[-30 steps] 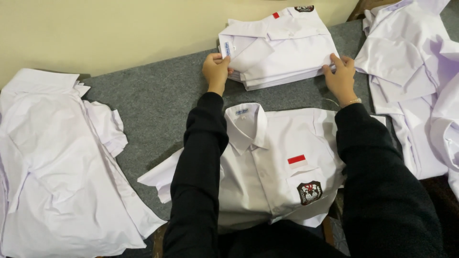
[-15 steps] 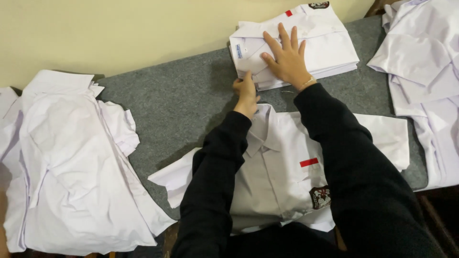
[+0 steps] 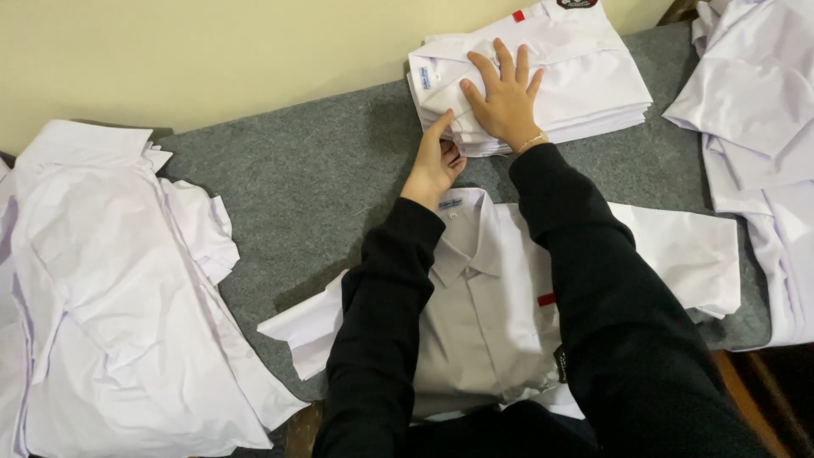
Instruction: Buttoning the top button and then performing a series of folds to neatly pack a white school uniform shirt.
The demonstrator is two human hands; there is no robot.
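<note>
Two hands are working on the stack of folded white shirts (image 3: 543,72) that's sitting at the far edge of the grey felt table (image 3: 314,187), right up against the cream wall (image 3: 212,59). Right hand (image 3: 506,100) is lying flat on top of the stack, fingers spread wide and loose, pressing down and not gripping anything. Left hand (image 3: 434,165) is nudging the stack's near left corner, thumb pointing up along the edge and the other fingers curling in under it; can't tell if they're actually pinching any cloth. Both arms are in black sleeves (image 3: 593,280) and they're crossing over an open white shirt (image 3: 492,314) that's lying face up just in front of the stack, collar toward it, short sleeves spread out to both sides, small red patch showing on the chest. Off to the left a crumpled heap of white shirts (image 3: 110,288) is lying well apart, and another loose pile (image 3: 755,110) is hanging over the right end of the table.
</note>
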